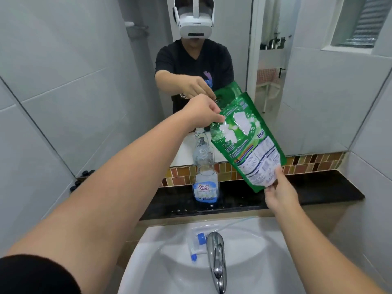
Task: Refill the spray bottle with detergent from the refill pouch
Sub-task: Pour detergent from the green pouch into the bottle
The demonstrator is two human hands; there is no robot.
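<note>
1. A person's left hand pinches the upper corner of the green refill pouch, fingers curled around the spout end, which sits just above the open neck of the spray bottle. If the thin stream misses that narrow neck, detergent likely runs down the label.
2. The clear bottle stands upright and unheld on the dark tabletop behind the sink. A nudge from the tilted pouch could tip it.
3. The right hand grips the pouch's lower corner, fingers closed on the seam, lifting it. Raised too fast, the soft pouch may surge and overflow.
4. The removed spray head lies on the sink beside the tap, where it could slide into the basin.
</note>
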